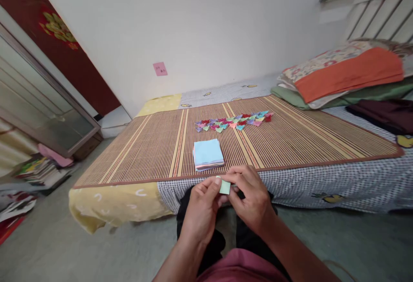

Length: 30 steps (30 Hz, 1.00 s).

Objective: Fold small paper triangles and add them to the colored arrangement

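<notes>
A small folded piece of pale green paper (225, 187) is held between my two hands, above my lap at the bed's edge. My left hand (206, 200) pinches its left side with the thumb on top. From the right, my right hand (250, 196) grips the other edge with bent fingers; part of its grip is hidden. Just beyond my hands lies a stack of square paper sheets (208, 153), light blue on top. Farther back, rows of small folded paper pieces (234, 122) in many colours lie on the mat.
A striped woven mat (155, 148) covers most of the bed, over a checked sheet (290, 187). Folded bedding (351, 75) and dark cloth (383, 114) lie at the right. Books (38, 170) are piled on the left. A pink note (160, 69) is on the wall.
</notes>
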### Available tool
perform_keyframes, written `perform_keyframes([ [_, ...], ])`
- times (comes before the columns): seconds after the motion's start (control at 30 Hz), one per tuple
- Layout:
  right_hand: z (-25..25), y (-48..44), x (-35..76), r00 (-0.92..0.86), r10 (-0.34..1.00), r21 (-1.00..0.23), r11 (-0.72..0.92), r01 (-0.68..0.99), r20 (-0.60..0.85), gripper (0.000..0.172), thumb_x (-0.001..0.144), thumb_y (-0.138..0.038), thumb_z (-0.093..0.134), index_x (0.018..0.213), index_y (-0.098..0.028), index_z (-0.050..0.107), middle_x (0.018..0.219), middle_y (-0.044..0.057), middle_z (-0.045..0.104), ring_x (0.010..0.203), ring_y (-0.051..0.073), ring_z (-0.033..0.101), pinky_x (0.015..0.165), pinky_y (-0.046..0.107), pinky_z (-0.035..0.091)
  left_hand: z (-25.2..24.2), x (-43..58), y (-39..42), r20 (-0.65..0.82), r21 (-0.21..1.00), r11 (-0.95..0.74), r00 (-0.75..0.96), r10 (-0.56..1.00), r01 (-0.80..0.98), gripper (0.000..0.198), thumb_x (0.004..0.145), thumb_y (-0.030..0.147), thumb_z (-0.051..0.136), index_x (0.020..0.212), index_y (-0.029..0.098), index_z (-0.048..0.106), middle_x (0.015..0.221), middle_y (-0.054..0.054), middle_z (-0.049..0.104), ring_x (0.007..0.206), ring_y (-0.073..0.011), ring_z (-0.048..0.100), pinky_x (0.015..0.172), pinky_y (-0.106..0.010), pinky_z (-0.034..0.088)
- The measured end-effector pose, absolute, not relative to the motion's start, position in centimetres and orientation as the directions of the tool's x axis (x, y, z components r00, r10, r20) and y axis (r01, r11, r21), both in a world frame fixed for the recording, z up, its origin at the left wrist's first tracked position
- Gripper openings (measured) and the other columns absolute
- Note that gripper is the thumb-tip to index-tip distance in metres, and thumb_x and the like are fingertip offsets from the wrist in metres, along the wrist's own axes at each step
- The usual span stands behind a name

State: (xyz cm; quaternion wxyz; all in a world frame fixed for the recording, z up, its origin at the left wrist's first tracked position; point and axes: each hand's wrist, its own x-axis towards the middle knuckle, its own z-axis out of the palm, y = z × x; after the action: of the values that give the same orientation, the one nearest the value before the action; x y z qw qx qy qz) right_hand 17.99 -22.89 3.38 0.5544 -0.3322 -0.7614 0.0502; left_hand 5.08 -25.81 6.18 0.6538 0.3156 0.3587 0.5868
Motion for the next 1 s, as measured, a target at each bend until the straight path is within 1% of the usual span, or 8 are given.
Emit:
perform_keyframes([
  [0.17,3.6,-22.8,18.3,-0.223,0.606,-0.505,0.775,0.379,0.763,0.030,0.090,-0.004,0.054,0.111,-0.021,0.067,0.102,0.009,0.063,0.099,0.025,0.061,0.086,0.041,0.052,5.9,4.6,-25.4,-0.055,0.887,0.041,-0.018,0.998,-0.460,0.021,0.081,0.033,0.080,0.083,0.013,0.078,0.078,-0.005,0.072,0.068,-0.0121,0.060,0.066,-0.021,0.049],
  [0.3,4.3,-23.0,18.6,-0.204,0.684,-0.632,0.727,0.269,0.700,0.028,0.094,-0.008,0.050,0.111,-0.023,0.067,0.108,0.008,0.065,0.106,0.024,0.062,0.092,0.040,0.051,5.8,4.1,-25.2,-0.015,0.911,-0.003,-0.041,0.999,-0.412,0.022,0.084,0.035,0.077,0.089,0.014,0.079,0.083,-0.007,0.076,0.072,-0.0157,0.065,0.072,-0.026,0.053],
  [0.47,4.9,-23.0,18.5,-0.123,0.789,-0.758,0.614,0.219,0.602,0.010,0.094,-0.017,0.060,0.090,-0.023,0.067,0.093,0.005,0.067,0.090,0.021,0.064,0.078,0.032,0.051,5.8,4.2,-25.4,0.041,0.946,-0.064,-0.077,0.996,-0.316,0.026,0.084,0.035,0.076,0.099,0.014,0.078,0.086,-0.007,0.078,0.076,-0.0184,0.069,0.074,-0.029,0.054],
  [0.57,5.0,-23.1,18.4,-0.140,0.807,-0.783,0.590,0.197,0.574,0.013,0.094,-0.017,0.060,0.084,-0.022,0.065,0.088,0.004,0.066,0.083,0.019,0.063,0.074,0.030,0.049,5.9,4.4,-25.7,0.047,0.952,-0.070,-0.083,0.995,-0.299,0.038,0.080,0.032,0.081,0.114,0.016,0.074,0.089,-0.007,0.078,0.079,-0.0188,0.071,0.078,-0.030,0.055],
  [0.63,5.1,-23.1,18.4,-0.144,0.810,-0.790,0.586,0.178,0.568,0.015,0.094,-0.015,0.060,0.081,-0.021,0.064,0.087,0.004,0.065,0.082,0.018,0.062,0.073,0.030,0.049,6.0,4.5,-25.8,0.044,0.955,-0.064,-0.075,0.996,-0.290,0.045,0.077,0.028,0.083,0.119,0.016,0.071,0.088,-0.007,0.078,0.079,-0.0180,0.070,0.078,-0.030,0.055],
  [0.8,5.5,-23.2,18.6,-0.183,0.808,-0.796,0.586,0.150,0.560,0.015,0.094,-0.015,0.059,0.082,-0.021,0.065,0.087,0.003,0.065,0.081,0.018,0.062,0.072,0.029,0.050,6.7,4.7,-26.0,0.033,0.967,-0.047,-0.061,0.998,-0.249,0.049,0.075,0.024,0.083,0.121,0.015,0.068,0.086,-0.007,0.078,0.077,-0.0178,0.070,0.073,-0.027,0.054],
  [0.93,5.6,-23.2,18.4,-0.234,0.805,-0.802,0.582,0.131,0.546,0.013,0.095,-0.016,0.060,0.086,-0.022,0.068,0.089,0.003,0.066,0.082,0.018,0.064,0.072,0.029,0.051,7.0,5.0,-26.2,0.050,0.968,-0.052,-0.014,0.999,-0.244,0.047,0.074,0.028,0.085,0.117,0.017,0.071,0.097,-0.010,0.079,0.085,-0.0226,0.072,0.073,-0.029,0.056],
  [1.0,5.7,-23.2,18.4,-0.233,0.804,-0.802,0.583,0.128,0.547,0.013,0.094,-0.016,0.060,0.086,-0.022,0.068,0.088,0.003,0.065,0.081,0.018,0.064,0.072,0.028,0.051,6.9,5.0,-26.2,0.079,0.978,-0.084,-0.034,0.996,-0.190,0.044,0.075,0.027,0.084,0.116,0.019,0.073,0.106,-0.011,0.077,0.093,-0.0243,0.072,0.076,-0.030,0.056],
])
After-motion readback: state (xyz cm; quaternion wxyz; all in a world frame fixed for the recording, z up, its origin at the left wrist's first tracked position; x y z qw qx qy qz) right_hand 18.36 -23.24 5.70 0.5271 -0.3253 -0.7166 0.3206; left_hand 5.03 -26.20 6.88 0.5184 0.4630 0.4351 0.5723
